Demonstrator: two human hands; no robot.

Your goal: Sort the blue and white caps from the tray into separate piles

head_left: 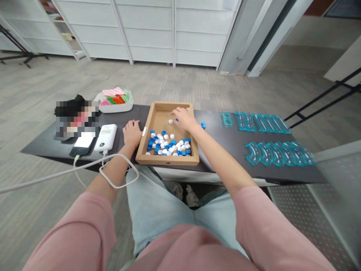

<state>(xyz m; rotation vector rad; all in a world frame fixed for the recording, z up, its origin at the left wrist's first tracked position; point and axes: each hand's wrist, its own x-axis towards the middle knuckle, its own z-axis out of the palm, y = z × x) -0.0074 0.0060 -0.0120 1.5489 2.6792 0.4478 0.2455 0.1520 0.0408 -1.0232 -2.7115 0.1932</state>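
Observation:
A shallow cardboard box [195, 160] stands in front of me on the dark table. Many small hexagonal pieces, white [172, 136] and blue [163, 133], lie loose in its near half. My right hand [184, 118] reaches over the far right part of the box, its fingers bent and apart. At its thumb shows a blue piece [177, 119]; whether they touch is hard to see. One white piece [170, 121] lies just left of that thumb. Left of the box, my left hand [132, 133] rests on the tabletop with its fingers spread, holding nothing.
Several blue pieces [202, 125] sit right of the box, partly behind my right forearm. Clear teal plastic parts [280, 153] line the table's right side. On the left are a white power bank [106, 137] with cables, a phone [84, 142] and a white basket [116, 108].

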